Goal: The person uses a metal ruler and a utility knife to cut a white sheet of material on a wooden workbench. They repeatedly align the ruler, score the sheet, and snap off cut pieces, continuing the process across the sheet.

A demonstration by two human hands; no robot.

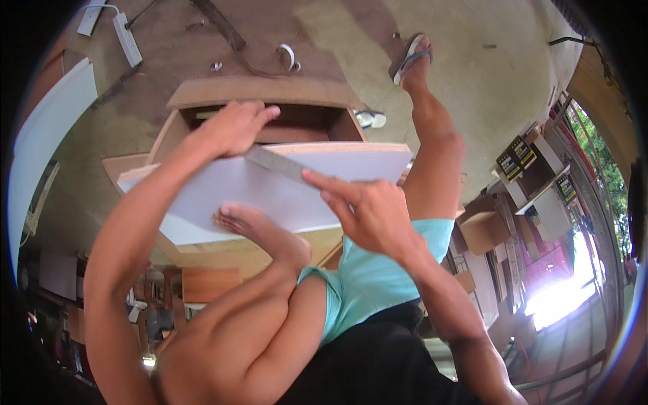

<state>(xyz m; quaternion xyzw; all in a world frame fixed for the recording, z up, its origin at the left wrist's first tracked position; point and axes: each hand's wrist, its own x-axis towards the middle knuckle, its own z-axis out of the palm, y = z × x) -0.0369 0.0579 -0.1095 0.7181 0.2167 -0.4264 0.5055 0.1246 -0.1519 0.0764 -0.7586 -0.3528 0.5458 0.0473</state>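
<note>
A wooden drawer-like box [268,93] with an open top stands on the floor, and a white-faced panel [298,187] forms its near side. My right hand [372,210] grips a flat metal tool [281,163], perhaps a rasp or file, with the index finger stretched along it. The tool lies slantwise by the panel's upper edge. My left hand [240,126] rests at that edge by the tool's far end, its thumb and fingers over the box opening; whether it pinches the tool's tip is hidden. My bare foot [243,220] presses on the white face.
A power strip [127,40] and a roll of tape or edging [287,56] lie on the floor beyond. At the left stands a curved white panel [55,116]. A flip-flop [371,119] lies beside the box; cabinet parts [536,172] are stacked at the right.
</note>
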